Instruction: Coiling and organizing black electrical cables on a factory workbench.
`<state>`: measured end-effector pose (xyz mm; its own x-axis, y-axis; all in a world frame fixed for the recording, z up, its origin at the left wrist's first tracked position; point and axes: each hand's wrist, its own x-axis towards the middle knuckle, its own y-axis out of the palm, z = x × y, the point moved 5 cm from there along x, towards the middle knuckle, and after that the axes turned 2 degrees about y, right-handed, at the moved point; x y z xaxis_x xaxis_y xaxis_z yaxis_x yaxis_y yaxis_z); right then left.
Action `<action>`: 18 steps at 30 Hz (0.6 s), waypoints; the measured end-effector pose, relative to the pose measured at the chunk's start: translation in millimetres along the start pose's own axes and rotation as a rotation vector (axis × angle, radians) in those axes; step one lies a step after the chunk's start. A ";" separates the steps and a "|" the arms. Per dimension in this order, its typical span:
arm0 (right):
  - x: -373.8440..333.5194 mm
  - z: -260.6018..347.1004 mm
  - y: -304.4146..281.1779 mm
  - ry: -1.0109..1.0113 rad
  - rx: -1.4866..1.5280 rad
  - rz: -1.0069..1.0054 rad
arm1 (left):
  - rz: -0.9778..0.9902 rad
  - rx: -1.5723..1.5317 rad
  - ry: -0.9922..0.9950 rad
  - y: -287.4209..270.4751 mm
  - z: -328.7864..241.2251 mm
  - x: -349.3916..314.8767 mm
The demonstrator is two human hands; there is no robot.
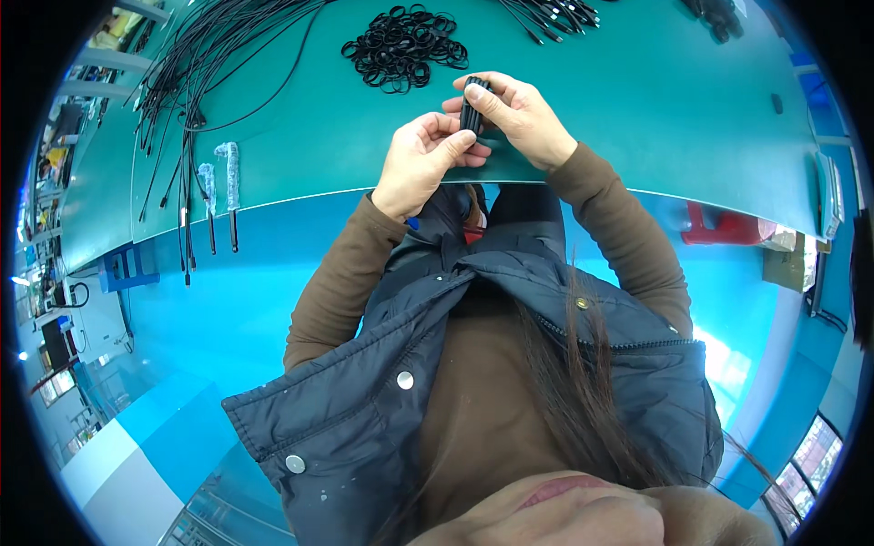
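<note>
A compact black cable bundle (471, 111), folded into a short thick hank, is upright between my two hands above the near part of the green table. My left hand (424, 160) pinches its lower end between thumb and fingers. Around its upper end, my right hand (516, 111) is closed, the thumb pressed on the front. The fingers behind the bundle are partly hidden. Just beyond my hands lies a heap of small black loops (403, 47), which look like rubber bands or ties.
Many loose black cables (214, 55) spread over the green table (637, 109) at the far left, their ends hanging past the near edge. Two plastic-wrapped tools (231, 177) lie there too. More cable ends (551, 14) sit at the far side. A red stool (724, 226) stands below right.
</note>
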<state>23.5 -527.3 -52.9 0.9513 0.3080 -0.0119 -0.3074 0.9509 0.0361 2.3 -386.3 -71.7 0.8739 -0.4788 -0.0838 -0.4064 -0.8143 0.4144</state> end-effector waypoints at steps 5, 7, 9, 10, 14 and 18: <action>-9.9 -6.0 -1.2 0.028 0.214 -0.105 | -0.023 0.031 0.002 8.9 1.6 9.4; -16.4 -10.4 -5.1 0.028 0.191 -0.136 | -0.035 0.139 -0.039 17.8 0.9 13.7; -19.6 -6.3 -15.8 0.026 0.220 -0.152 | -0.028 0.194 -0.052 26.4 -0.8 16.6; -20.9 -0.8 -24.3 0.024 0.262 -0.149 | -0.048 0.323 0.037 29.5 -7.3 16.3; -11.7 33.2 -133.3 -0.191 -0.477 -0.399 | -0.147 0.702 0.322 35.6 -25.6 10.1; -17.8 29.3 -309.0 0.015 -1.154 -0.975 | -0.146 0.930 0.485 8.7 -25.5 8.2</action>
<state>102.2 -827.5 -34.5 0.7890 -0.4460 0.4226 0.5705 0.2765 -0.7733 12.7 -388.9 -45.7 0.8602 -0.3411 0.3791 -0.1541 -0.8825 -0.4443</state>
